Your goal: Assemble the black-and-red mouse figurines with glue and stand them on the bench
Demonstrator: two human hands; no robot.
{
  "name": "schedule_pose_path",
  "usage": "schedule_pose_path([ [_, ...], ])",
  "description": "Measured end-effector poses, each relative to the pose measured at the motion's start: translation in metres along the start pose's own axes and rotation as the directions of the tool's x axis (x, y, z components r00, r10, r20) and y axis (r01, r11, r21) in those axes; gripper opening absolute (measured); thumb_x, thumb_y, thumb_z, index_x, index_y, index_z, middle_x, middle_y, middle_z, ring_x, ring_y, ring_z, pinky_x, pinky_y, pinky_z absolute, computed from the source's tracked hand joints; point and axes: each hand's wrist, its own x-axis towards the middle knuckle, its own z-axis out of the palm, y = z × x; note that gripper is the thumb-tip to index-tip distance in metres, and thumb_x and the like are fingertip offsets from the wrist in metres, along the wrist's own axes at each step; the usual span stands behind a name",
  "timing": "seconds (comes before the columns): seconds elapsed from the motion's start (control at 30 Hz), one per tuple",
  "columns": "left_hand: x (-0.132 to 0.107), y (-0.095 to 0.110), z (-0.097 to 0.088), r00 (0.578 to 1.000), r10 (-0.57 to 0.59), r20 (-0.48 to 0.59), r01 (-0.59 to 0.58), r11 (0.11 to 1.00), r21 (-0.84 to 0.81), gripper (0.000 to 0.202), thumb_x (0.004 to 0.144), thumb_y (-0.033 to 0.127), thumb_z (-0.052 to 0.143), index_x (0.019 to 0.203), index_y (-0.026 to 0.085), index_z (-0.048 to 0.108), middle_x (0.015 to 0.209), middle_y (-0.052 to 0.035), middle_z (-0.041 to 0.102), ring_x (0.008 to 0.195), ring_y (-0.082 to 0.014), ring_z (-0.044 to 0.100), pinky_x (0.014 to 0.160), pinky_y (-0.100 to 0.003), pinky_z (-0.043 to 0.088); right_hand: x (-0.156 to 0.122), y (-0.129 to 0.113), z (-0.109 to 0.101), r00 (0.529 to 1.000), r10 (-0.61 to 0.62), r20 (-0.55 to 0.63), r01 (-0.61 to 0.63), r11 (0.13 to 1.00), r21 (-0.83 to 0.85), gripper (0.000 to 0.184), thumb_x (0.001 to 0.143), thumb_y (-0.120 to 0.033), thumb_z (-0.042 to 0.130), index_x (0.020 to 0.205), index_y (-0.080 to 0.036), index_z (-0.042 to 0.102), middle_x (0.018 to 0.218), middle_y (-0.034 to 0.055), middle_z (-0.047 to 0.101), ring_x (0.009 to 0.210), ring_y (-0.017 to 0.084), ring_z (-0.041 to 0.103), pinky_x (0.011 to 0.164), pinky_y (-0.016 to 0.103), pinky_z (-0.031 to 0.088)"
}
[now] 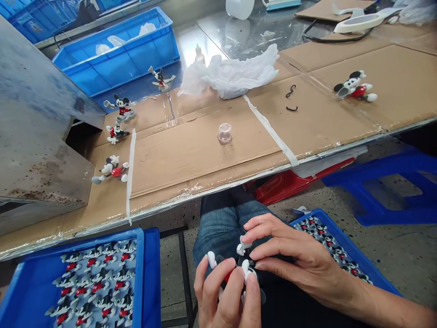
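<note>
Can barely make out the Mickey Mouse figurine (247,269), since the left hand (225,291) and right hand (293,259) cover most of it. The blue tray (146,273) gets cut off at the bottom, and the right forearm hides part of the second blue tray (344,250).

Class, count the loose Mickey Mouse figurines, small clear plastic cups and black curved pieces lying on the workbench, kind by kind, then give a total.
Mickey Mouse figurines: 5
Clear plastic cups: 1
Black curved pieces: 2
Total: 8
</note>
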Motion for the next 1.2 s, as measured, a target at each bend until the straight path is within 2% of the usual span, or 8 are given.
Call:
schedule_pose_path([
  [0.13,-0.002,0.001,0.001,1.000,-0.008,-0.026,0.007,1.000,-0.026,0.023,0.077,-0.005,0.067,0.079,0.017,0.069,0.090,-0.0011,0.068,0.096,-0.0184,0.068,0.104,-0.046,0.048,0.003,-0.003,0.000,0.999,-0.042,0.013,0.043,0.998,-0.044,0.013,0.099,-0.023,0.059,0.096,-0.020,0.072,0.097,0.0084,0.071,0.104,0.022,0.063,0.096,0.038,0.053],
  [0.27,0.001,0.007,0.002,0.997,-0.074,-0.026,0.072,0.995,-0.071,0.022,0.081,-0.005,0.062,0.081,0.016,0.068,0.092,-0.0013,0.067,0.092,-0.0143,0.068,0.102,-0.040,0.050,0.005,-0.006,-0.001,0.998,-0.056,0.041,0.058,0.998,-0.035,0.013,0.100,-0.020,0.058,0.093,-0.018,0.069,0.090,0.0074,0.070,0.099,0.020,0.063,0.093,0.036,0.054],
  [0.47,0.003,0.011,0.000,0.993,-0.070,-0.099,0.069,0.997,-0.015,0.029,0.078,-0.004,0.063,0.069,0.024,0.066,0.073,0.0044,0.070,0.081,-0.0108,0.069,0.102,-0.032,0.050,0.001,-0.013,-0.006,0.982,-0.173,0.072,0.184,0.963,-0.195,0.010,0.097,-0.016,0.060,0.102,-0.020,0.068,0.095,0.0071,0.072,0.100,0.021,0.065,0.098,0.039,0.051],
  [0.57,0.000,0.009,0.002,0.989,-0.049,-0.139,0.048,0.999,-0.010,0.030,0.080,-0.001,0.061,0.065,0.025,0.064,0.067,0.0058,0.070,0.074,-0.0101,0.066,0.108,-0.032,0.046,-0.002,-0.016,-0.007,0.974,-0.200,0.103,0.220,0.943,-0.251,0.016,0.095,-0.015,0.062,0.107,-0.023,0.068,0.096,0.0054,0.074,0.100,0.021,0.066,0.101,0.039,0.049],
  [0.7,-0.005,0.008,0.002,0.984,-0.075,-0.162,0.071,0.997,-0.031,0.030,0.081,0.001,0.060,0.065,0.026,0.063,0.068,0.0063,0.070,0.074,-0.0112,0.066,0.108,-0.033,0.046,-0.001,-0.018,-0.009,0.965,-0.217,0.146,0.251,0.926,-0.281,0.012,0.096,-0.018,0.061,0.104,-0.022,0.069,0.099,0.0051,0.074,0.105,0.021,0.064,0.105,0.039,0.045],
  [0.9,-0.008,0.013,-0.004,0.990,-0.114,-0.080,0.109,0.992,-0.062,0.028,0.083,0.001,0.059,0.071,0.025,0.067,0.072,0.0064,0.072,0.077,-0.0094,0.070,0.109,-0.031,0.044,0.003,-0.020,-0.008,0.965,-0.202,0.166,0.239,0.939,-0.248,0.009,0.096,-0.015,0.061,0.098,-0.019,0.068,0.099,0.0052,0.073,0.111,0.021,0.059,0.109,0.038,0.039],
  [1.03,-0.012,0.014,-0.004,0.971,-0.238,-0.030,0.233,0.964,-0.126,0.020,0.088,0.007,0.056,0.081,0.021,0.069,0.075,0.0025,0.074,0.074,-0.0111,0.074,0.100,-0.029,0.051,0.003,-0.020,-0.007,0.973,-0.176,0.150,0.204,0.958,-0.202,0.013,0.097,-0.011,0.057,0.096,-0.020,0.066,0.093,0.0035,0.073,0.113,0.022,0.058,0.108,0.041,0.039],
  [1.2,-0.011,0.005,0.001,0.985,-0.160,-0.057,0.141,0.956,-0.256,0.021,0.084,0.002,0.060,0.089,0.020,0.067,0.083,0.0014,0.072,0.082,-0.0154,0.075,0.092,-0.037,0.059,0.004,-0.016,-0.006,0.986,-0.111,0.125,0.125,0.987,-0.105,0.014,0.097,-0.014,0.059,0.108,-0.018,0.068,0.102,0.0070,0.071,0.114,0.022,0.058,0.106,0.039,0.042],
])
